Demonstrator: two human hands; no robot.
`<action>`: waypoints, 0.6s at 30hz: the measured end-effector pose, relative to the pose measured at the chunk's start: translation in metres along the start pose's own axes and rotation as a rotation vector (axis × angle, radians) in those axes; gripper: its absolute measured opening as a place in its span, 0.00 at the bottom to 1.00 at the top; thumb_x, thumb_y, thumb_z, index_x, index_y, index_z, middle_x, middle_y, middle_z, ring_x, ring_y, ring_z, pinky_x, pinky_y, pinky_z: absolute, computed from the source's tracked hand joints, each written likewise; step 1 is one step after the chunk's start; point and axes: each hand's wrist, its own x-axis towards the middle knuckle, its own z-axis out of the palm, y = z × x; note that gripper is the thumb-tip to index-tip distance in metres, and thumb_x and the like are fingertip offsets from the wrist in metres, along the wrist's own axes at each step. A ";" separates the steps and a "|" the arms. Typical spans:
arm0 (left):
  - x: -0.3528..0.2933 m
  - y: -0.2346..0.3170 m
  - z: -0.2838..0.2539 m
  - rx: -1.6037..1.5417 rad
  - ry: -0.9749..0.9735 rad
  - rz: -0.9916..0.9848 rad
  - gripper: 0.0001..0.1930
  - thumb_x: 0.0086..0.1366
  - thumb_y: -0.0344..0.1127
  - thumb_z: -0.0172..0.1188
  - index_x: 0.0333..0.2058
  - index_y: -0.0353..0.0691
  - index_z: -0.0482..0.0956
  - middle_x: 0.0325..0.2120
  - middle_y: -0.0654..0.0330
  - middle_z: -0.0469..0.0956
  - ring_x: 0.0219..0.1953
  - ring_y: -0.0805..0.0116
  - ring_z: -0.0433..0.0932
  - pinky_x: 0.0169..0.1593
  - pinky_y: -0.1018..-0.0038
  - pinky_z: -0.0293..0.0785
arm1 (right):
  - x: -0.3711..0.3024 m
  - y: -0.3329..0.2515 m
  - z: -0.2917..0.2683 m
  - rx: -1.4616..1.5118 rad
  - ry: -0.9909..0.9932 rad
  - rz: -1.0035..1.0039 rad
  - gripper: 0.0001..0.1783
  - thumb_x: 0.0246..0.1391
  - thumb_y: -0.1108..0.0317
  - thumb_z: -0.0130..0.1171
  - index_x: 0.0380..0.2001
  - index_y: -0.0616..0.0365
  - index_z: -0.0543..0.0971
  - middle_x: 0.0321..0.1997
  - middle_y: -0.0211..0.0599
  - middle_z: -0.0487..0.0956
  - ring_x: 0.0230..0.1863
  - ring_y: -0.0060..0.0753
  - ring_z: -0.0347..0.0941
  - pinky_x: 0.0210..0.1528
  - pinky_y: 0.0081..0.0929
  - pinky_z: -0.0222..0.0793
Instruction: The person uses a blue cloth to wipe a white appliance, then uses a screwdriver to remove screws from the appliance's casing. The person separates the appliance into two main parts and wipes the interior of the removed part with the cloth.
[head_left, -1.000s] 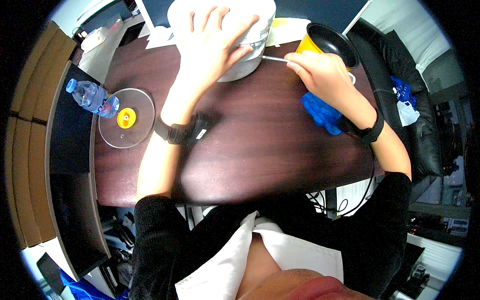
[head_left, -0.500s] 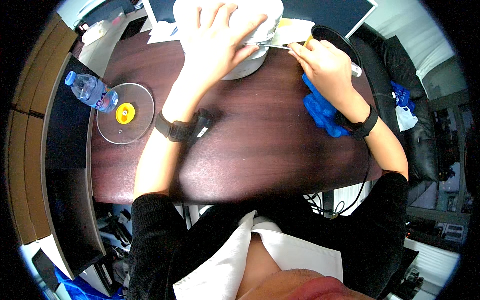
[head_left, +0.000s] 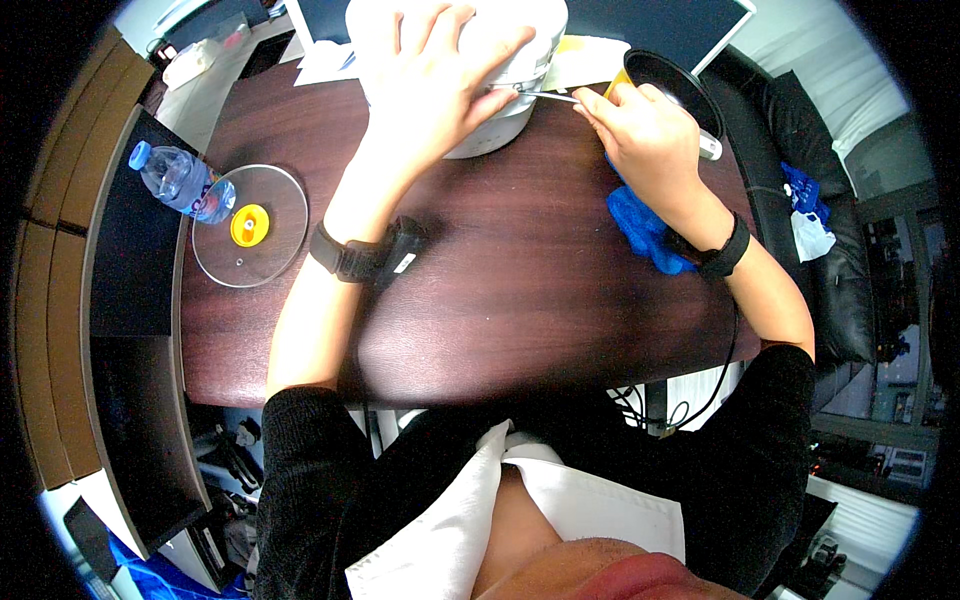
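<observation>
White rounded appliance (head_left: 510, 15) stood at top centre of frame, thin metal rod (head_left: 550, 96) at its side.
Left hand (head_left: 430, 85) lay spread over the appliance, thumb by the rod's tip; right hand (head_left: 648, 130) gripped the rod, fingers closed. Yellow pot (head_left: 680, 85), black inside, at upper right; blue cloth (head_left: 645, 228) below. Glass lid (head_left: 270, 235) and bottle (head_left: 180, 182) lay at left.

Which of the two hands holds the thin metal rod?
The right hand, closed on the thin metal rod; the left hand instead lies spread against the white appliance.
</observation>
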 end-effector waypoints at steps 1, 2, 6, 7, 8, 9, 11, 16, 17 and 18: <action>-0.001 0.000 0.001 0.006 0.005 0.001 0.30 0.56 0.43 0.64 0.59 0.54 0.72 0.52 0.44 0.68 0.58 0.45 0.64 0.64 0.47 0.52 | 0.001 -0.002 -0.001 -0.007 -0.005 0.004 0.10 0.45 0.64 0.64 0.34 0.49 0.81 0.23 0.29 0.71 0.27 0.31 0.72 0.25 0.25 0.70; -0.001 -0.001 0.001 0.012 0.009 0.003 0.30 0.56 0.43 0.64 0.59 0.54 0.71 0.52 0.45 0.68 0.58 0.45 0.64 0.64 0.47 0.52 | 0.001 -0.003 -0.002 -0.014 -0.011 0.008 0.10 0.45 0.64 0.64 0.34 0.49 0.81 0.23 0.29 0.71 0.27 0.31 0.73 0.25 0.25 0.71; -0.001 0.000 0.001 0.015 0.017 -0.002 0.30 0.55 0.43 0.64 0.59 0.55 0.71 0.52 0.45 0.68 0.58 0.45 0.64 0.64 0.46 0.51 | 0.004 -0.006 -0.006 -0.036 -0.011 0.019 0.10 0.45 0.64 0.64 0.33 0.49 0.81 0.23 0.28 0.72 0.28 0.30 0.73 0.26 0.25 0.72; -0.001 0.000 0.001 0.026 0.022 0.000 0.30 0.55 0.43 0.64 0.59 0.55 0.71 0.52 0.45 0.68 0.58 0.45 0.64 0.64 0.46 0.50 | 0.005 -0.007 -0.006 -0.040 -0.008 0.022 0.09 0.44 0.65 0.64 0.33 0.49 0.81 0.23 0.28 0.72 0.28 0.30 0.73 0.26 0.25 0.72; -0.001 0.000 0.001 0.036 0.028 0.003 0.30 0.55 0.43 0.64 0.59 0.55 0.71 0.52 0.45 0.68 0.58 0.45 0.64 0.64 0.45 0.50 | 0.006 -0.008 -0.006 -0.044 -0.006 0.024 0.09 0.44 0.65 0.64 0.33 0.49 0.81 0.23 0.27 0.72 0.28 0.30 0.74 0.26 0.25 0.72; -0.002 0.000 0.002 0.031 0.031 0.001 0.30 0.55 0.43 0.64 0.59 0.55 0.71 0.52 0.45 0.68 0.58 0.45 0.64 0.64 0.45 0.49 | 0.006 -0.009 -0.006 -0.039 -0.010 0.023 0.09 0.45 0.64 0.64 0.33 0.49 0.81 0.23 0.27 0.73 0.27 0.30 0.74 0.26 0.25 0.72; -0.003 -0.002 0.005 0.021 0.041 -0.004 0.30 0.55 0.43 0.64 0.59 0.55 0.71 0.52 0.45 0.68 0.58 0.44 0.63 0.65 0.44 0.48 | 0.005 -0.009 -0.007 -0.030 -0.017 0.017 0.08 0.46 0.64 0.64 0.33 0.49 0.81 0.23 0.27 0.73 0.26 0.31 0.74 0.25 0.26 0.71; -0.003 -0.002 0.006 0.012 0.053 -0.008 0.30 0.54 0.43 0.64 0.58 0.56 0.72 0.53 0.45 0.67 0.58 0.45 0.63 0.64 0.43 0.48 | 0.015 -0.011 -0.014 -0.028 -0.099 0.010 0.08 0.51 0.60 0.62 0.28 0.52 0.79 0.21 0.32 0.75 0.23 0.34 0.75 0.25 0.28 0.71; -0.003 -0.003 0.005 0.011 0.056 -0.008 0.30 0.53 0.43 0.65 0.58 0.56 0.72 0.53 0.46 0.67 0.58 0.45 0.63 0.64 0.43 0.48 | 0.018 -0.012 -0.016 -0.031 -0.105 0.002 0.09 0.52 0.60 0.62 0.27 0.53 0.78 0.21 0.33 0.76 0.22 0.34 0.75 0.25 0.29 0.71; -0.004 -0.003 0.005 0.012 0.054 -0.008 0.31 0.53 0.43 0.65 0.58 0.56 0.72 0.52 0.46 0.67 0.58 0.45 0.63 0.64 0.43 0.48 | 0.018 -0.013 -0.015 -0.019 -0.115 0.010 0.10 0.53 0.60 0.61 0.26 0.53 0.77 0.21 0.33 0.76 0.22 0.35 0.75 0.25 0.29 0.71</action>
